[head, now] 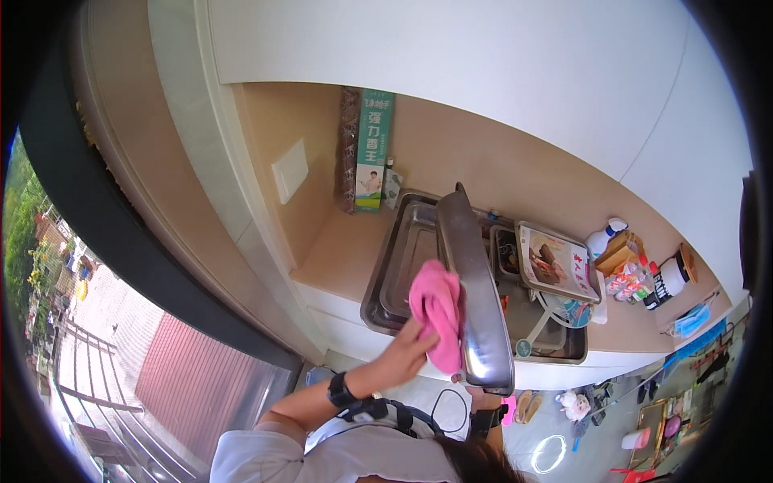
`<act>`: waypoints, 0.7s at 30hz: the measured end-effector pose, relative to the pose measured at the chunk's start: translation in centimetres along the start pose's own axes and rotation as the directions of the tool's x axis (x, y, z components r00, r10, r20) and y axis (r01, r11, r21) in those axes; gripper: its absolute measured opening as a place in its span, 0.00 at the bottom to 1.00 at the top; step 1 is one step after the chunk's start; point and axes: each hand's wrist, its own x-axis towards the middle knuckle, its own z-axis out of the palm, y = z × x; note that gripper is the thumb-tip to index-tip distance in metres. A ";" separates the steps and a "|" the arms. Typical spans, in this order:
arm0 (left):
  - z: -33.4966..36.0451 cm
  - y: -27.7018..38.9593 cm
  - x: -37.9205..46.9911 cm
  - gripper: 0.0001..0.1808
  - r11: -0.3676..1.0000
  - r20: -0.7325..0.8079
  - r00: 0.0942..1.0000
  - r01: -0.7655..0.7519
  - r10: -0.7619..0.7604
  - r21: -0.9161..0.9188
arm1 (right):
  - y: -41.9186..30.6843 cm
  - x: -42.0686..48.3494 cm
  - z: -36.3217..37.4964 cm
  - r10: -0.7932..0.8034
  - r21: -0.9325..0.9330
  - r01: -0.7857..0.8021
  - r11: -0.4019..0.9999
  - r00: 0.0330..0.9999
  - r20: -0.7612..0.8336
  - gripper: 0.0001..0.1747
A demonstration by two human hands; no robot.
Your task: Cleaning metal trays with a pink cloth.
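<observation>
My left hand [406, 356] grips a bunched pink cloth [436, 302] and presses it against a deep stainless steel tray [471, 259]. That tray is tipped up on its side, with its long outer wall towards me. At its near end is my right hand [483, 398], mostly hidden by the tray, holding it by the rim. Behind the cloth, another metal tray [386, 290] lies flat on the niche shelf [344, 241], its near edge close to the shelf front. Both wrists wear black bands.
To the right, a smaller tray holding a printed sheet [552, 259] rests near a hand fan [543, 326] and a larger tray [580, 353]. Beyond stand a spray bottle [604, 235] and a blue face mask [691, 320]. Tall boxes [374, 151] lean at the back left. White cupboards [453, 48] overhang.
</observation>
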 end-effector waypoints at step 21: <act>-6.5 -10.0 2.8 0.19 0.200 0.087 0.778 0.266 -0.622 -0.943 | -1.1 2.2 1.9 -0.175 0.091 0.179 0.980 0.984 -0.042 0.54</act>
